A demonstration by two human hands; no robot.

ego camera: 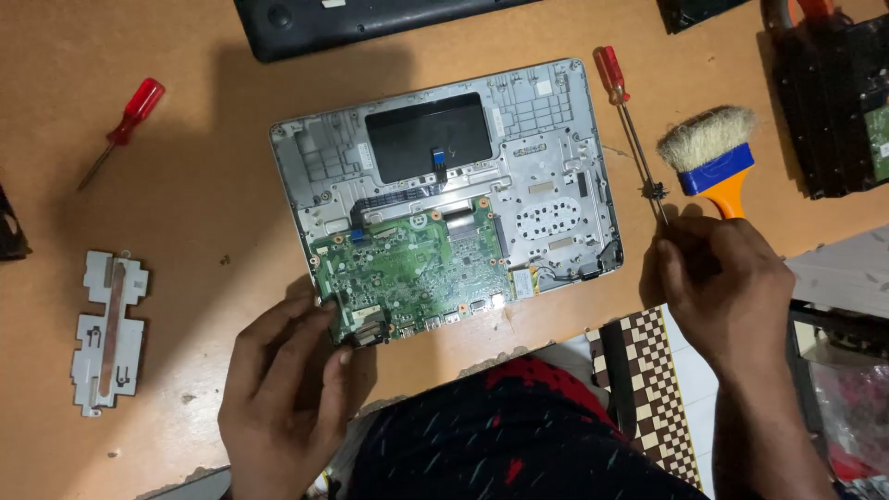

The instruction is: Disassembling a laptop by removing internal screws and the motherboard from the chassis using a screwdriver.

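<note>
Green and densely studded, the circuit board point(414, 270) is sitting in the near half of a silver laptop shell point(444, 190) lying open on a tan wooden table point(185, 185). The left hand point(282, 389) is pressing its fingertips against the board's near-left corner. The right hand point(718, 282) is pinching the tip of a red-handled screwdriver point(630, 130) beside the shell, with an orange-handled brush point(713, 153) lying just beyond.
</note>
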